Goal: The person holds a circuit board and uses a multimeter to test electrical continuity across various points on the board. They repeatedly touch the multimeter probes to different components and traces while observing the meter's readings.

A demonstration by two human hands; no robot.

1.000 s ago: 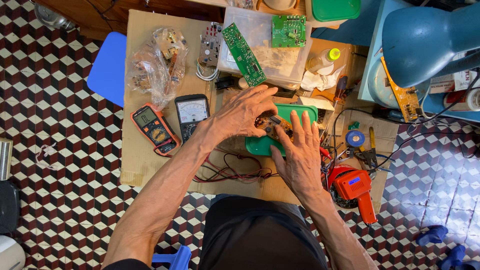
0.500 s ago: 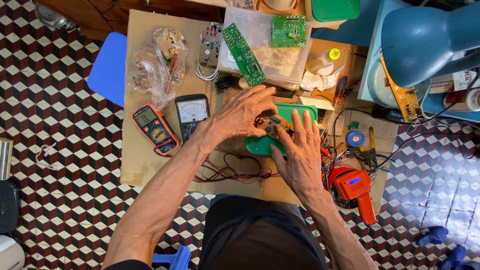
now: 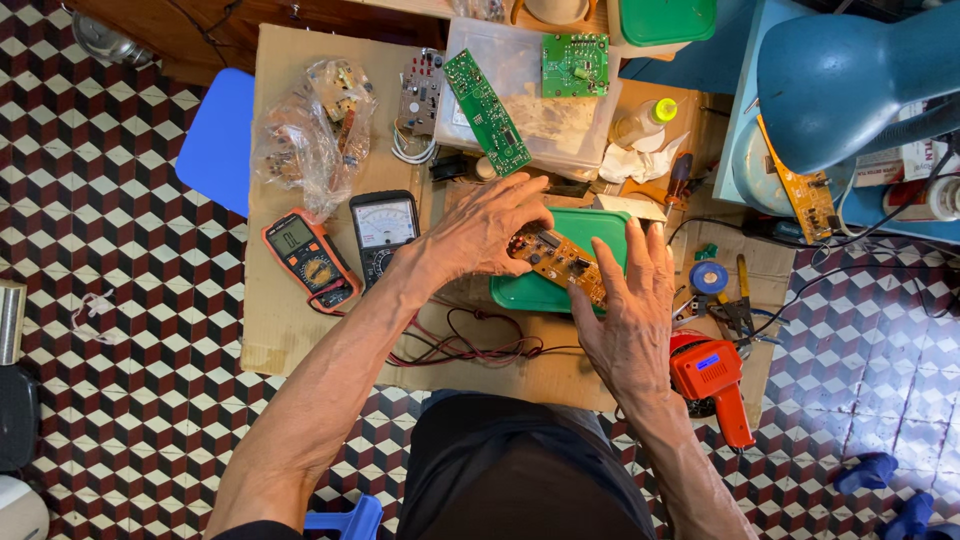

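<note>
A long orange-brown circuit board (image 3: 557,262) lies over a green plastic lid (image 3: 535,292) on the cardboard sheet. My left hand (image 3: 482,232) grips the board's left end with bent fingers. My right hand (image 3: 632,312) rests fingers spread along the board's right side, fingertips touching its edge. Red and black test leads (image 3: 470,347) coil on the cardboard just below the lid.
An orange digital multimeter (image 3: 309,259) and a black analog meter (image 3: 383,232) lie left of my hands. Green circuit boards (image 3: 487,97) sit on a clear box behind. An orange soldering gun (image 3: 715,380), pliers (image 3: 742,310) and a blue tape roll (image 3: 709,277) lie right. A blue lamp (image 3: 850,70) overhangs.
Hardly anything differs; my right hand's fingers have shifted slightly along the board's right side. The board stays on the green lid.
</note>
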